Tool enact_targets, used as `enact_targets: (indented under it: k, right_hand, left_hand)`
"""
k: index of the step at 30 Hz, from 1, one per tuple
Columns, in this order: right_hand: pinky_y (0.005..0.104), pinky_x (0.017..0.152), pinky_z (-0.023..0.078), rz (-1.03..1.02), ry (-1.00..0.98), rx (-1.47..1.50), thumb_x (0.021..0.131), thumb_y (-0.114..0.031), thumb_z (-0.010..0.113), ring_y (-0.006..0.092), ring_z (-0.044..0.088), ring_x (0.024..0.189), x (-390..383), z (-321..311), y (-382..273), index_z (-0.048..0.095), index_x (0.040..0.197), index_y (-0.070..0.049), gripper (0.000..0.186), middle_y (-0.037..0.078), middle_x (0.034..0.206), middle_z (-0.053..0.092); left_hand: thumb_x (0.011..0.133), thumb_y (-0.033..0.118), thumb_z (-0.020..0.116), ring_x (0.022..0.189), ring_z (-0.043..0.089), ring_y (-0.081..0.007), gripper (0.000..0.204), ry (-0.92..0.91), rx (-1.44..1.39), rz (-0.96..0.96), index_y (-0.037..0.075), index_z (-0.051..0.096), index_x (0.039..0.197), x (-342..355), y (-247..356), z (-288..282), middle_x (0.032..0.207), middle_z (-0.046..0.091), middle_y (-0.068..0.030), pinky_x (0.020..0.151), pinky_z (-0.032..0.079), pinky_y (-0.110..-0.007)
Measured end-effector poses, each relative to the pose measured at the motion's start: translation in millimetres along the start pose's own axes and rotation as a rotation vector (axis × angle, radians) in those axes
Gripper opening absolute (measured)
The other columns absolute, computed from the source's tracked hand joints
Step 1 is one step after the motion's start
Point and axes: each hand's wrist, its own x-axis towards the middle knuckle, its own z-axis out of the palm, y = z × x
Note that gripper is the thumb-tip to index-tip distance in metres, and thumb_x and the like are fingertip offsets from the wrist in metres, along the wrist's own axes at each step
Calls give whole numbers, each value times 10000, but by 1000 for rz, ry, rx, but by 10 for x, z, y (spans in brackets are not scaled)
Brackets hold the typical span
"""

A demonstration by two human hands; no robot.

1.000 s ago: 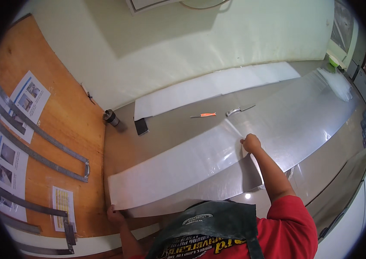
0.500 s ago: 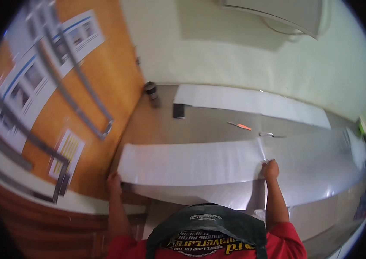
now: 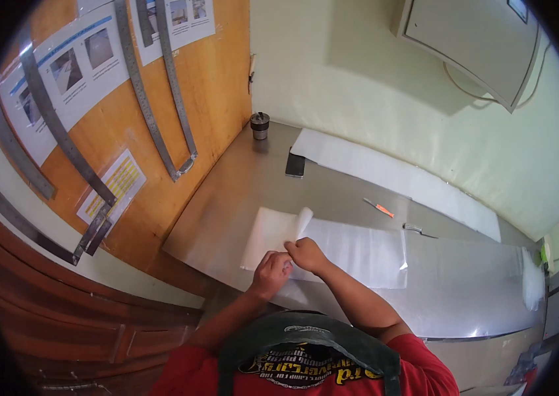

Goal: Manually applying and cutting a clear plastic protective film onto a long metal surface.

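- Pale green plastered wall point(image 3: 398, 119) is seen well beyond the fingers point(image 3: 296, 247), with a light grey metal box point(image 3: 467, 49) mounted on it, far off to their upper right.
- Beneath the fingers, a broad, brushed grey metal worktop point(image 3: 217, 208) is spread out.
- To the left of the fingers, an upright orange-brown wooden panel point(image 3: 217, 86) is hung with flat grey metal squares point(image 3: 147, 112) and white printed papers point(image 3: 68, 69).
- A white, thin, semi-see-through flexible sheet point(image 3: 358, 254) is laid on the worktop, at the fingers and to their right; its left part is folded over, and a curled edge is raised just beyond the fingertips.
- By the right hand point(image 3: 307, 255), the folded part is pinched near its close edge, the fingers being curled in.
- The left hand point(image 3: 270, 277) is placed just beside it, fingers bent and held close together at the sheet's near edge; whether anything is pinched there cannot be told.
- Farther from the fingers, toward the wall, a long white flat strip point(image 3: 398, 178) is laid, its left end touched by a black rectangular phone point(image 3: 295, 165).
- Beyond the fingers and to their right, an orange-handled slim knife point(image 3: 379, 208) and a silver-handled knife point(image 3: 419, 230) are set down near each other.
- Beyond the fingers and slightly left, a silver-and-black cylindrical cup point(image 3: 259, 127) is stood upright.
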Motion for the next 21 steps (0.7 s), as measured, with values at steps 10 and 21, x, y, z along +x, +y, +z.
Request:
enact_targets:
  k: [10,21]
  right_hand:
    - [548,663,450,-579,153,-278,853,-141,455,453,568,688,-3,-367,-1007,522,714,15,219,256,697,569]
    - [461,678,484,-1154,283,-387,917,-206,453,402,591,713,-121,-1073,-3563,594,818,-6,264,229,721,598]
  left_hand:
    - [660,-5,719,801,614,-230,358,338,-22,-517,32,586,991,-135,-252,-103,875,613,-95,710,505,-329]
    - [826,75,689,794,622,-156,159,631,-472,-756,-71,656,880,191,-123,241,870,680,-84,724,500,-320]
